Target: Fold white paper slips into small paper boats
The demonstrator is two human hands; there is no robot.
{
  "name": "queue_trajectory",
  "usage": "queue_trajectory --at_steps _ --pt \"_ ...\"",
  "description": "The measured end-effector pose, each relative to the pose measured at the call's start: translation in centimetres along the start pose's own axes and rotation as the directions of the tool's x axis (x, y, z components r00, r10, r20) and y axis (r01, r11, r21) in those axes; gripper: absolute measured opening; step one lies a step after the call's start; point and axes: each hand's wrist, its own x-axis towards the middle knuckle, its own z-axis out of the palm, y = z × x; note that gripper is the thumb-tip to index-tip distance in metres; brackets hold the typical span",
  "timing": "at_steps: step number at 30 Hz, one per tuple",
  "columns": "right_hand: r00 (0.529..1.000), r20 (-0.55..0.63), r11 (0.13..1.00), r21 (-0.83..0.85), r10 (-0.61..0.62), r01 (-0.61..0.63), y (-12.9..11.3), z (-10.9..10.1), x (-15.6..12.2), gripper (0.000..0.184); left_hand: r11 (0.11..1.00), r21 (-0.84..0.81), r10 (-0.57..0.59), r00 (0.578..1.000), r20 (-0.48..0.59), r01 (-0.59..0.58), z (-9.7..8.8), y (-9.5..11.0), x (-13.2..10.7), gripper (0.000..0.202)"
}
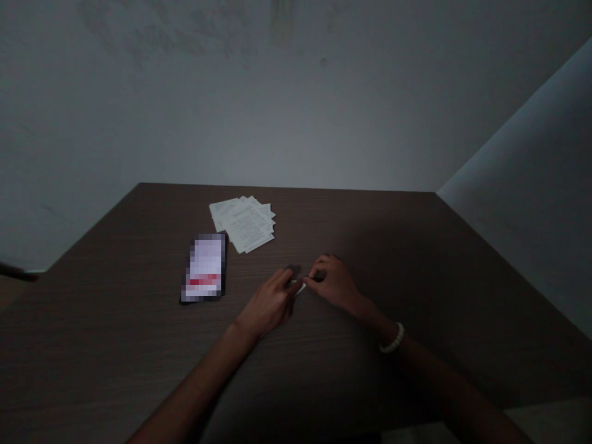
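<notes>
Dim, underexposed head-camera view with fine grain. The light is soft and even, its source unseen. The wall reads flat grey and is paler at the right. The dark wooden table swallows light, and its near edge sinks into deep shadow. Loose papers near the far edge and a phone screen, blocked into coarse pixels, are the brightest spots. The left hand and right hand look murky, with finger detail lost. Wide-angle distortion splays the table edges outward.

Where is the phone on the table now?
In the head view, the phone lies left of the left hand, just nearer than the papers.
</notes>
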Motion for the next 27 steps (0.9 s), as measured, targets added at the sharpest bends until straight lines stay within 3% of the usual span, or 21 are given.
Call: queue_trajectory --at_steps 7,27 --pt "0.997 0.016 0.997 -0.037 0.073 -0.072 -0.8 0.1 0.5 0.007 0.999 -0.009 -0.036 0.999 0.012 0.037 0.0 0.0 -0.1 0.033" --pt "0.999 -0.010 0.999 -0.002 0.047 -0.047 0.7 -0.2 -0.4 0.003 0.999 -0.008 -0.048 0.999 -0.020 0.048 0.0 0.2 -0.2 0.030"
